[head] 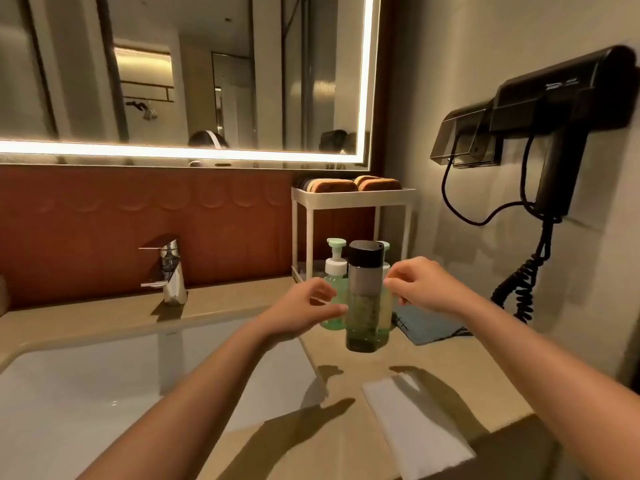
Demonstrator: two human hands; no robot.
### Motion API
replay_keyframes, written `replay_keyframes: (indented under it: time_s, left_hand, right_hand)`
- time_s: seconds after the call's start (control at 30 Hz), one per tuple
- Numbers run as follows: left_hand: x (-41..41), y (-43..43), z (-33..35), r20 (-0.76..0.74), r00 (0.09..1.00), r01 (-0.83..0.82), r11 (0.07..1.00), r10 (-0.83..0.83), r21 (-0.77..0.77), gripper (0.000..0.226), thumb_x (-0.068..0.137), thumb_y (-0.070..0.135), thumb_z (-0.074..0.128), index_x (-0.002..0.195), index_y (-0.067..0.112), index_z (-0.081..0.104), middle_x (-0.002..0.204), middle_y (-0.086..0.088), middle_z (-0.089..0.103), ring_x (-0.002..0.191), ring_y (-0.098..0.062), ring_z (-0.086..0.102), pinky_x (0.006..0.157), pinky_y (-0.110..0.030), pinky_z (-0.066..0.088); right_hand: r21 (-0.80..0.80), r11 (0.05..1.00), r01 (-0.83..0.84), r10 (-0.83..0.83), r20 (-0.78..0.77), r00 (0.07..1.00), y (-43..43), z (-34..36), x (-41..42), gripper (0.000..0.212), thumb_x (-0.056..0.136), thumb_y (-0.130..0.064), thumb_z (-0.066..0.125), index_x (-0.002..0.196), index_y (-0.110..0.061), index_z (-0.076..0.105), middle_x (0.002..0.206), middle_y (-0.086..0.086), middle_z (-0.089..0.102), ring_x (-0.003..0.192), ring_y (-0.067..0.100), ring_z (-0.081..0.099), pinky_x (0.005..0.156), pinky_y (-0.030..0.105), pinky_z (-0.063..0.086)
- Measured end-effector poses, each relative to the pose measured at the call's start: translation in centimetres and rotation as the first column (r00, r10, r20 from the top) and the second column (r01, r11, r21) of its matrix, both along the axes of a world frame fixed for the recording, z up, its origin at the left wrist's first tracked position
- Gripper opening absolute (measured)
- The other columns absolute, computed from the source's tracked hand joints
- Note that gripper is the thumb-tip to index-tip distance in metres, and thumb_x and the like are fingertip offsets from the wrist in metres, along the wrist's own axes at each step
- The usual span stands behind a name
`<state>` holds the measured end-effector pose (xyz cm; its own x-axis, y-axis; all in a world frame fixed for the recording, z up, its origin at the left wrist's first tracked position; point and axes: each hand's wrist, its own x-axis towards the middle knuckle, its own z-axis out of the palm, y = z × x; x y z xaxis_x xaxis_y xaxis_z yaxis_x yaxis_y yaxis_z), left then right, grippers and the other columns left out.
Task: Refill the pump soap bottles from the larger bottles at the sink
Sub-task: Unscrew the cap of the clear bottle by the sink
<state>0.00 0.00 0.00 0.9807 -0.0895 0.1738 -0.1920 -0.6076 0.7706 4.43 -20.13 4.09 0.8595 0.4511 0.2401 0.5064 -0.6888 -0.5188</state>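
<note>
We reach both arms out over the beige counter (349,386), to the right of the white sink basin (104,393) and its chrome faucet (169,271). Between our hands stands the tall clear bottle (367,306) with a black cap, holding dark green liquid low down. Our left hand (304,310) has its fingers curled and its thumb tip against the bottle's left side; our right hand (422,285), also curled, touches the right side with its fingertips. Whether either hand truly grips it, we cannot tell. Just behind it a green pump bottle (334,275) stands at the foot of a white rack (353,195), and a second pump bottle (385,249) peeks out behind the cap. A blue cloth (429,327) lies to the right, a folded white towel (415,427) nearer us, and a black hair dryer (561,133) hangs on the wall
</note>
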Motion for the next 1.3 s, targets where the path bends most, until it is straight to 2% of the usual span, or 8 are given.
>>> replay_keyframes:
  time_s: [0.13, 0.27, 0.47, 0.63, 0.87, 1.07, 1.2, 1.3]
  left_hand:
    - [3.0, -1.5, -0.7, 0.007, 0.996, -0.091, 0.995, 0.092, -0.038, 0.062, 0.081, 0.033, 0.068, 0.132, 0.012, 0.041, 0.135, -0.006, 0.046, 0.123, -0.019, 0.044, 0.099, -0.032, 0.042]
    - [6.0, -2.8, -2.0, 0.054, 0.985, -0.153, 0.974, 0.164, -0.165, 0.080, 0.077, 0.038, 0.071, 0.142, 0.018, 0.027, 0.148, -0.003, 0.032, 0.133, -0.019, 0.034, 0.104, -0.037, 0.036]
    - [8.7, -4.3, -3.0, 0.091, 0.977, -0.154, 0.937, 0.191, -0.313, 0.079, 0.080, 0.028, 0.070, 0.142, 0.024, 0.021, 0.147, -0.001, 0.031, 0.135, -0.020, 0.031, 0.107, -0.041, 0.033]
    - [9.6, -4.8, -3.4, 0.086, 0.990, -0.070, 0.929, 0.108, -0.363, 0.060, 0.083, 0.021, 0.067, 0.130, 0.024, 0.031, 0.121, 0.008, 0.046, 0.114, -0.008, 0.042, 0.090, -0.022, 0.037]
    - [9.6, -4.2, -3.4, 0.128, 0.987, -0.036, 0.922, 0.093, -0.386, 0.061, 0.080, 0.025, 0.070, 0.129, 0.024, 0.033, 0.122, 0.007, 0.050, 0.115, -0.011, 0.045, 0.092, -0.024, 0.039]
    - [8.5, -4.2, -2.9, 0.159, 0.977, -0.028, 0.830, 0.140, -0.557, 0.068, 0.071, 0.012, 0.078, 0.125, 0.024, 0.038, 0.106, 0.007, 0.058, 0.101, -0.008, 0.055, 0.055, -0.008, 0.048]
    - [7.3, -4.4, -3.5, 0.206, 0.955, -0.035, 0.771, 0.213, -0.635, 0.069, 0.067, 0.009, 0.080, 0.120, 0.028, 0.040, 0.102, 0.010, 0.057, 0.092, -0.006, 0.054, 0.053, -0.008, 0.048]
    - [7.7, -4.9, -4.1, 0.201, 0.942, -0.088, 0.778, 0.268, -0.622, 0.066, 0.067, 0.015, 0.081, 0.116, 0.029, 0.039, 0.100, 0.014, 0.055, 0.095, -0.008, 0.054, 0.063, -0.012, 0.047]
  right_hand:
    - [-0.112, 0.985, 0.132, -0.115, 0.144, 0.983, 0.8, 2.0, 2.9, 0.023, 0.092, -0.034, 0.054, 0.097, -0.013, 0.062, 0.090, 0.004, 0.063, 0.082, 0.018, 0.059, 0.073, 0.034, 0.051]
    - [-0.229, 0.954, 0.192, -0.144, 0.209, 0.967, 2.7, 3.3, 5.5, 0.041, 0.088, -0.049, 0.054, 0.109, -0.014, 0.054, 0.100, 0.004, 0.059, 0.087, 0.019, 0.057, 0.073, 0.032, 0.051]
    - [-0.399, 0.884, 0.243, -0.153, 0.245, 0.957, 5.7, 3.9, 8.0, 0.062, 0.084, -0.065, 0.046, 0.115, -0.011, 0.055, 0.097, 0.004, 0.055, 0.089, 0.020, 0.056, 0.074, 0.031, 0.049]
    - [-0.479, 0.836, 0.267, -0.148, 0.270, 0.951, 6.6, 4.1, 9.0, 0.072, 0.077, -0.073, 0.047, 0.114, -0.012, 0.056, 0.093, 0.003, 0.053, 0.096, 0.023, 0.057, 0.083, 0.035, 0.051]
    - [-0.440, 0.879, 0.183, -0.108, 0.189, 0.976, 6.5, 3.5, 9.2, 0.065, 0.081, -0.066, 0.049, 0.113, -0.009, 0.057, 0.090, 0.005, 0.054, 0.089, 0.022, 0.059, 0.072, 0.031, 0.048]
    - [-0.450, 0.890, 0.071, -0.010, 0.137, 0.991, 7.8, 3.8, 7.0, 0.059, 0.082, -0.062, 0.051, 0.109, -0.009, 0.056, 0.079, 0.002, 0.053, 0.078, 0.019, 0.057, 0.064, 0.024, 0.047]
    - [-0.513, 0.856, 0.060, -0.003, 0.112, 0.994, 8.4, 4.6, 5.5, 0.065, 0.083, -0.063, 0.049, 0.118, -0.009, 0.053, 0.092, 0.005, 0.052, 0.087, 0.022, 0.055, 0.075, 0.029, 0.050]
    - [-0.605, 0.788, 0.109, -0.044, 0.121, 0.992, 9.2, 4.6, 4.8, 0.075, 0.081, -0.070, 0.043, 0.125, -0.010, 0.049, 0.100, 0.007, 0.049, 0.101, 0.027, 0.055, 0.088, 0.035, 0.050]
